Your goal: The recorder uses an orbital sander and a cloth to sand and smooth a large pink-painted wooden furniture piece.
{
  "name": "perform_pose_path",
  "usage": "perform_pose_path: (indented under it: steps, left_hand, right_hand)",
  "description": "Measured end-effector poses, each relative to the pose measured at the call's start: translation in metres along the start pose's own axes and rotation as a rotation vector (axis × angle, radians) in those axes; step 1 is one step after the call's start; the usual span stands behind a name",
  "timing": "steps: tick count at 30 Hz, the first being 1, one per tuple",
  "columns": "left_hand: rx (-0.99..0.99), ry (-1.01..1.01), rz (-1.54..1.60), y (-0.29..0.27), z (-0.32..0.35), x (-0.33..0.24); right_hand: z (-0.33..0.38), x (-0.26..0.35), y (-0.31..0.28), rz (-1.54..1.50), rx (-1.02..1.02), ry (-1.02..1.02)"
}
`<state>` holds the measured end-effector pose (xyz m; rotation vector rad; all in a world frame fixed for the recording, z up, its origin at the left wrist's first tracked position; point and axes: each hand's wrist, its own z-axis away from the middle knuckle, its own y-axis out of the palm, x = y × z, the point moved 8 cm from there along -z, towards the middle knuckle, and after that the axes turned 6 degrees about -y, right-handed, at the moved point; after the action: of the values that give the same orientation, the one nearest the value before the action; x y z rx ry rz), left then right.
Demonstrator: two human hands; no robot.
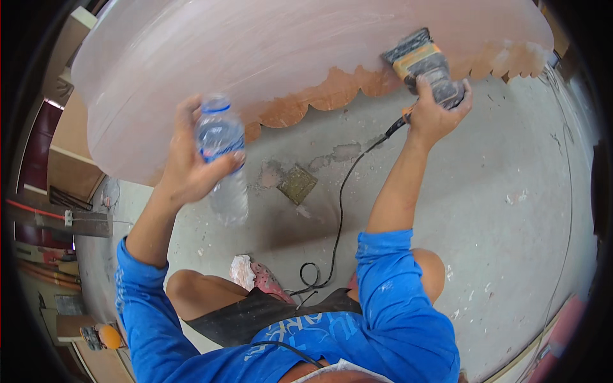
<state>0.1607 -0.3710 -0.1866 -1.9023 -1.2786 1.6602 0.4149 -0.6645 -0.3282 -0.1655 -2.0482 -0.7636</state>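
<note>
My left hand is closed around a clear plastic water bottle with a blue ring at its neck, held upright in front of the panel. The bottle looks somewhat blurred. My right hand grips the body of a dusty black-and-yellow electric sander. Its pad end rests against or very near a large pinkish panel, close to the scalloped lower edge; exact contact cannot be made out. Reddish-brown patches show along that edge. A black cord runs from the sander down to the floor.
The grey floor has paint spots and a square drain cover. The cord loops near my pink shoe. Wooden pieces stand at the left, with another sander-like tool at lower left. A thin cable crosses the right side.
</note>
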Motion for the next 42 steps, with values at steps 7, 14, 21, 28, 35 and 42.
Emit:
perform_pose_path:
  steps: [7,14,21,28,35,42]
  left_hand:
    - [0.065,0.062,-0.047,0.012,-0.098,-0.07]
    - [0.157,-0.075,-0.151,0.024,-0.183,-0.102]
    - [0.306,-0.126,-0.117,0.039,-0.194,-0.092]
    - [0.298,-0.125,-0.283,0.031,-0.216,-0.092]
    - [0.331,-0.19,-0.285,0.028,-0.233,-0.105]
    - [0.201,-0.192,-0.276,0.013,-0.203,-0.1]
  right_hand:
    - [0.017,-0.007,-0.01,0.021,0.023,0.079]
    - [0.004,0.007,-0.022,0.124,0.066,0.007]
    - [-0.002,0.012,-0.021,0.06,0.048,-0.01]
    - [0.001,0.01,-0.018,-0.067,0.076,0.081]
    - [0.003,0.022,-0.016,-0.082,0.11,0.077]
    - [0.005,0.012,-0.014,-0.063,0.107,0.059]
